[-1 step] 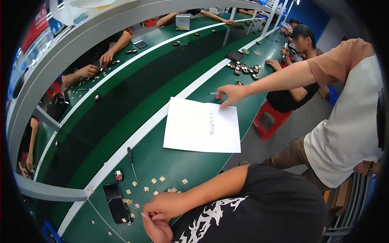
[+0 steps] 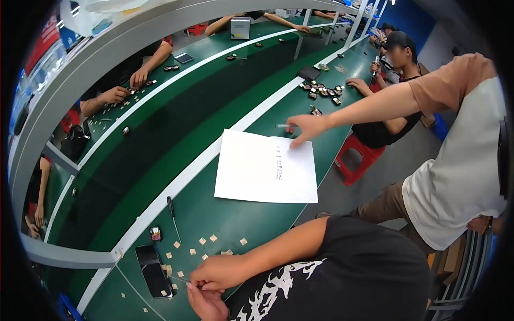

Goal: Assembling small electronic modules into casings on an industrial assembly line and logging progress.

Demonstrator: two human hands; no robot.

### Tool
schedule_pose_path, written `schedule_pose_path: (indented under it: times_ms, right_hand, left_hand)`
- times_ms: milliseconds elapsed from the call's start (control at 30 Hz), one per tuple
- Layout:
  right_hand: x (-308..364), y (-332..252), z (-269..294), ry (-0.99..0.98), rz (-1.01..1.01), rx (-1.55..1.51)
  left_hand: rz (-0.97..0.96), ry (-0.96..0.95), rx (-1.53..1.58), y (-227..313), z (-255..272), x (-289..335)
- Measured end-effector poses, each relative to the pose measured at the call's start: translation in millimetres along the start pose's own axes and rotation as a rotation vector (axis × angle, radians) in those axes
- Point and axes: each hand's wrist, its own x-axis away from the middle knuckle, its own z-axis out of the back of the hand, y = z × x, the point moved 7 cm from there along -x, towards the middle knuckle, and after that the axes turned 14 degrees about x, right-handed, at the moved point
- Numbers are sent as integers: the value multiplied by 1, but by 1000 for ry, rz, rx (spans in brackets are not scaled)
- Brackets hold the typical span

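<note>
My right hand [image 2: 220,272] is closed near the front edge of the green bench, its fingertips pinching a thin grey stick-like tool [image 2: 179,277]. Just below it, my left hand [image 2: 208,306] is closed too, thumb and finger together beside the tool; what they hold, if anything, is hidden. Beyond the tool's tip lies a black phone [image 2: 147,262]. Several small beige square pieces [image 2: 193,251] are scattered around it, a few resting on its screen. A small black-and-pink part [image 2: 155,234] sits above the phone, alongside a black-handled screwdriver [image 2: 171,208].
An open notebook [image 2: 251,166] lies further along the bench; a standing person's hand [image 2: 311,128] with a pen rests over its corner. Past it are several small dark parts [image 2: 321,91]. A grey frame [image 2: 75,254] crosses at left. A red stool [image 2: 356,158] stands at right.
My hands hold nearly the same position. The seated person's hand at the far right has shifted slightly left, and the standing person's pen has tilted a little.
</note>
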Motion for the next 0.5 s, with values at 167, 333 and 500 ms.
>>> schedule_pose_path:
  times_ms: [167, 333, 500]
  right_hand:
    - [39, 25, 11, 129, 223, 70]
    - [59, 38, 24, 280, 285, 129]
    - [57, 40, 23, 329, 338, 188]
  left_hand:
    - [-245, 360, -215, 11, -8, 10]
    - [-355, 321, -336, 9, 41, 2]
    - [-476, 95, -1122, 20, -32, 3]
